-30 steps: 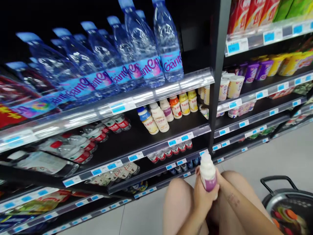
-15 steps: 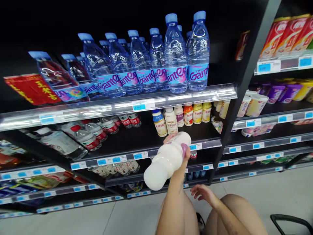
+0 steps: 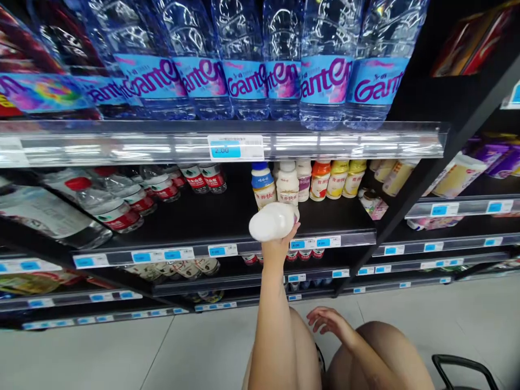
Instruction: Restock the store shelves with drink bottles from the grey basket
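Observation:
My left hand (image 3: 286, 239) is stretched toward the middle shelf, its fingers wrapped around a white plastic drink bottle (image 3: 271, 222). The bottle is tilted, with its white cap end toward me; most of its label is hidden. Just behind it on the shelf stand a blue-capped drink bottle (image 3: 264, 187) and a white-capped drink bottle (image 3: 287, 184). Down by my knees, my right hand (image 3: 328, 320) hangs with loosely bent fingers apart, holding nothing.
Large blue water bottles (image 3: 327, 81) line the upper shelf (image 3: 174, 146), whose edge juts out above my left hand. Orange- and yellow-capped bottles (image 3: 337, 181) stand to the right, red-labelled water bottles (image 3: 117, 211) to the left. A black handle (image 3: 463, 360) is at lower right.
My left hand has carried the white bottle forward to the middle shelf, and the bottle has turned more end-on. My view has moved closer to the shelves. The right hand stays by the knees.

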A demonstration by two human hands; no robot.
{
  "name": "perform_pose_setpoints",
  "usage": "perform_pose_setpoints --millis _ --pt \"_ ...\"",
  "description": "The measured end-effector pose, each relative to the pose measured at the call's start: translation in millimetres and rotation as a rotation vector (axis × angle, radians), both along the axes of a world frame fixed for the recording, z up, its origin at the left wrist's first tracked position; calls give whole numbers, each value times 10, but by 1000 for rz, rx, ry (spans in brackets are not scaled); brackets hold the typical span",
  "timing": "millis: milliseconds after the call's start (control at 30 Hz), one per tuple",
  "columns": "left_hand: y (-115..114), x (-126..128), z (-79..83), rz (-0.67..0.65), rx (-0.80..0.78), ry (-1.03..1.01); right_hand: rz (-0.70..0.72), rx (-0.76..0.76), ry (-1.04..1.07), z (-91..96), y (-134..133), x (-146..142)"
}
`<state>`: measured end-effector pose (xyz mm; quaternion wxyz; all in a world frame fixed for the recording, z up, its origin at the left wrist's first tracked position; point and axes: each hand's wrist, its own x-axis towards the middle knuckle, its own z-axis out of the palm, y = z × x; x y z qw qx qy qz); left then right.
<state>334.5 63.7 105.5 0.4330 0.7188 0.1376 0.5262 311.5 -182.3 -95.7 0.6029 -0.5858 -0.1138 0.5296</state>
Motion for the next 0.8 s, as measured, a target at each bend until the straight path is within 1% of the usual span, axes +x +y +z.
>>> perform_pose_setpoints --millis 133,233,333,400,500,633,733,800 --pt "48 -25 83 -32 39 46 49 33 -21 -82 -7 0" --pt "42 -35 130 -10 148 70 65 44 -15 -151 -31 20" --pt "29 -14 121 -1 237 91 60 43 -6 -190 -55 43" --pt "-4 11 82 -38 215 84 68 43 -20 -189 -68 41" --pt "-92 47 28 -94 114 81 86 29 -38 -141 -85 9" --pt "-181 64 26 -74 14 132 107 27 -86 1 -103 -50" --pt "-166 44 41 -80 -35 100 109 28 -138 113 -114 -77" --pt "-139 24 51 -81 -30 87 69 15 -205 165 -116 -82"
